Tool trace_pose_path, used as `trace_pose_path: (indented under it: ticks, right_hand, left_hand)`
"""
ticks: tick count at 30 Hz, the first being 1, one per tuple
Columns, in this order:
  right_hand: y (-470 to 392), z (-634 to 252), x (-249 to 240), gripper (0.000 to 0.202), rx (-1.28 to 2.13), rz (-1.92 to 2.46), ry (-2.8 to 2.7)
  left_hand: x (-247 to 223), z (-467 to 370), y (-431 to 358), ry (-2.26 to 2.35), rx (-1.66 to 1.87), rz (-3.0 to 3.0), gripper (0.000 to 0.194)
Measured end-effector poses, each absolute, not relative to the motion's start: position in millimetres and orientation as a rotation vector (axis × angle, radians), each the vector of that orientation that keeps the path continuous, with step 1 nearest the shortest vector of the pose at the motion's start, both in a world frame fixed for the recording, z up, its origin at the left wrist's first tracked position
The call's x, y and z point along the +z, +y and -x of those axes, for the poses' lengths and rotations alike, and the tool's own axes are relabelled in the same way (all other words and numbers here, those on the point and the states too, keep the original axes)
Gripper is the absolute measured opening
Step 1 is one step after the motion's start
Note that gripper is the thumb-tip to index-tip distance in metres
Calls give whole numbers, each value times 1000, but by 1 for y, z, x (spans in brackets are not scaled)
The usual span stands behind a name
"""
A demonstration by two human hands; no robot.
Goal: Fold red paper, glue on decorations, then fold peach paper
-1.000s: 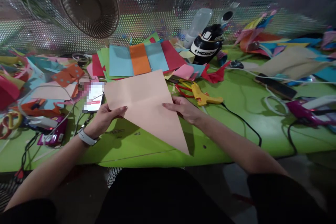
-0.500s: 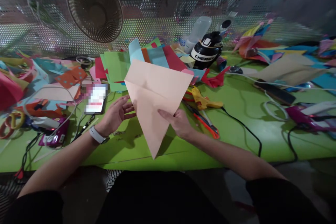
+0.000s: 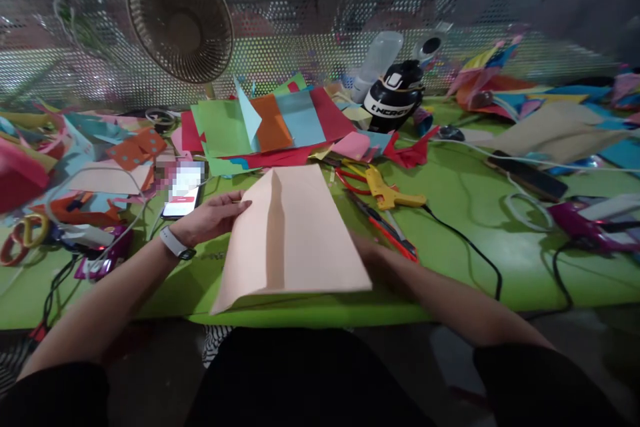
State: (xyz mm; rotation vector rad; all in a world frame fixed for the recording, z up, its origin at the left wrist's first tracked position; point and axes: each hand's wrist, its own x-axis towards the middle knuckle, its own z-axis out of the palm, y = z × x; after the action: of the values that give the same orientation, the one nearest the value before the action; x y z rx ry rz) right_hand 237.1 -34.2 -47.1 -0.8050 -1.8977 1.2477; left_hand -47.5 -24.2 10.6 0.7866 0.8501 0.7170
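A pale peach sheet of paper (image 3: 310,233) is tilted above the front of the green table, with a fold running down its left part and its lower left corner curling. My left hand (image 3: 216,217), with a white-strapped watch on the wrist, pinches the sheet's left edge between thumb and fingers. Behind the sheet's right side is my right hand (image 3: 364,248); the paper covers its fingers, so its grip is hidden. A yellow glue gun (image 3: 387,192) and a red-and-black cutter (image 3: 383,225) lie right of the paper.
Coloured paper sheets (image 3: 220,127) are piled behind the peach sheet. A phone (image 3: 184,190) lies to the left, near scissors (image 3: 31,233) and a purple power strip (image 3: 113,253). A black bottle (image 3: 395,97) stands at the back, beside a fan (image 3: 180,20). Cables cross the green table (image 3: 450,213).
The peach paper has gone from a downward-pointing folded triangle to an opened-out sheet held lower. My left hand has closed on its left edge, and my right hand has passed behind it.
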Motion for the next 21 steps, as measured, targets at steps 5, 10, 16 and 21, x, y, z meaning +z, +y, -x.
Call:
trace_pose_path:
  ticks: [5, 10, 16, 21]
  right_hand:
    - [-21, -241, -30, 41, 1120, 858, -1703]
    - [-33, -269, -6, 13, 831, 558, -2048]
    - [-38, -276, -36, 17, 623, 451, -2423]
    - [-43, -277, -59, 27, 546, 458, -2513]
  left_hand:
    - [18, 39, -22, 775, 373, -917, 24]
    - [25, 19, -5, 813, 93, -1426, 34]
    - [13, 15, 16, 936, 303, -2320, 32]
    - [-12, 34, -22, 968, 445, -2473, 44]
